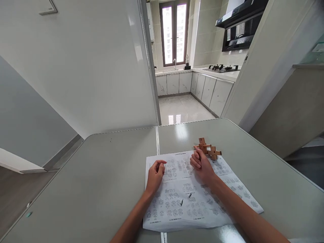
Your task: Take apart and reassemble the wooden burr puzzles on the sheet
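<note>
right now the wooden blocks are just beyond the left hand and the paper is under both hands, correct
Not quite: the head view shows the wooden blocks just beyond the right hand, not the left hand. The paper is indeed under both hands.

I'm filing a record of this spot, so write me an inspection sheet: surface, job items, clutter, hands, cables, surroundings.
Surface: grey-green table with a pale seam running front to back.
Job items: printed sheet spread flat; wooden pieces by its far edge, right of centre.
Clutter: two small dark marks or scraps on the sheet, cannot tell which; small teal thing near the table's left edge.
Hands: left hand curled over the sheet; right hand curled beside the wooden pieces; any grip hidden.
Cables: nothing seen.
Surroundings: white cabinets, window, stove, range hood.
</note>
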### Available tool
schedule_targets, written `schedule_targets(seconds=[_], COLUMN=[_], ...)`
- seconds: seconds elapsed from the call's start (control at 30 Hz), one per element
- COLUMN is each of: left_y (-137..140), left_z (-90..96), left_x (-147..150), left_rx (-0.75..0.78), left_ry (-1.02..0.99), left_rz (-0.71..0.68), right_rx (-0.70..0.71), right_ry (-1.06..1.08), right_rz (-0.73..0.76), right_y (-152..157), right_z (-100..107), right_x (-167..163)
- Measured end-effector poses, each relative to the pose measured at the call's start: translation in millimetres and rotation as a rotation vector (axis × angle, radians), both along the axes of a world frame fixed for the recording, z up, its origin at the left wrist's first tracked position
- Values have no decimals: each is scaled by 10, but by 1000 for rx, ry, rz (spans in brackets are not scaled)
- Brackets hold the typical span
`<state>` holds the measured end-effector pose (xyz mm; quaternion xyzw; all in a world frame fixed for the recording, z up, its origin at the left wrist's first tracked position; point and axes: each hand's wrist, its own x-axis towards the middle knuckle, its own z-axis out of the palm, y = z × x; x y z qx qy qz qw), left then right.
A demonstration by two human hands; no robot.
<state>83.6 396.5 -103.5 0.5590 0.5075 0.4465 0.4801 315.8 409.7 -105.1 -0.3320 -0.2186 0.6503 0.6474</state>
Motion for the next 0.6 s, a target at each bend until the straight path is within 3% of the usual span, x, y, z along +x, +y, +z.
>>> schedule_targets(seconds=[0.23, 0.6], left_y=[-19, -21], left_z=[26, 38], left_x=[9, 8], left_rx=[-8, -16], left_ry=[-6, -19], left_rz=[4, 2], right_rx=[20, -30], right_ry=[138, 419], right_rz=[-146, -213], right_y=[76, 129], right_z=[-108, -209], right_x=[202, 409])
